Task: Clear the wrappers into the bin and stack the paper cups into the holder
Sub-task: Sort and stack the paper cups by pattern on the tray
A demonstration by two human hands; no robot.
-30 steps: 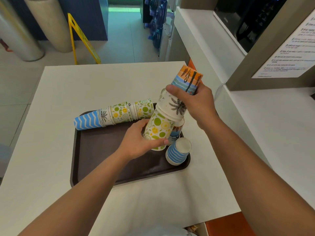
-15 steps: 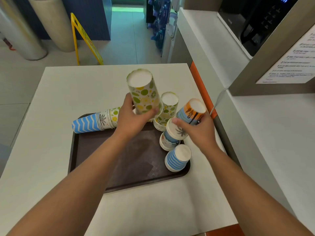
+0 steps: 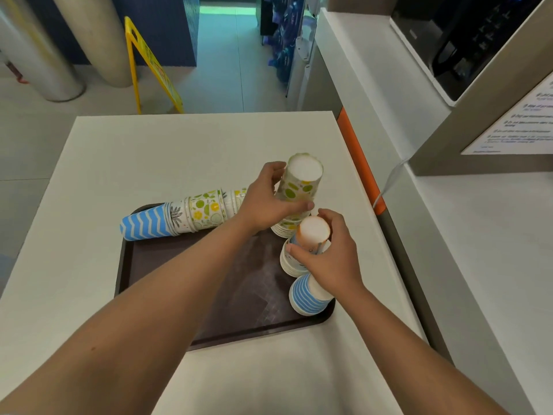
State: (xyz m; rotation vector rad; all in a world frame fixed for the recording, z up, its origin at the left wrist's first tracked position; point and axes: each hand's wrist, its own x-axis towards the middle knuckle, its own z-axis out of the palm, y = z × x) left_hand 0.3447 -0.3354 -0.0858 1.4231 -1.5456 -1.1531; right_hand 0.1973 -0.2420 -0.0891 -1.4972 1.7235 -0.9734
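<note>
A dark brown tray (image 3: 167,265) lies on the white table. My left hand (image 3: 263,202) grips an upside-down green-and-yellow citrus cup (image 3: 300,182) sitting on a short stack of like cups (image 3: 285,229) at the tray's far right. My right hand (image 3: 327,257) holds an upside-down orange-topped cup (image 3: 314,230) over another upright stack (image 3: 288,263). A blue-striped cup (image 3: 303,296) stands upside down at the tray's right front corner. A nested row of cups (image 3: 179,215), with a blue zigzag cup at its left end, lies on its side along the tray's back edge.
The white table (image 3: 149,154) ends in an orange strip (image 3: 359,163) on the right, next to a white counter (image 3: 449,235) with a black appliance (image 3: 466,40). A yellow floor sign (image 3: 149,64) and pillars stand beyond the table.
My left hand has carried the citrus cup rightward and down onto the citrus stack. My right hand has pressed the orange-topped cup lower onto its stack.
</note>
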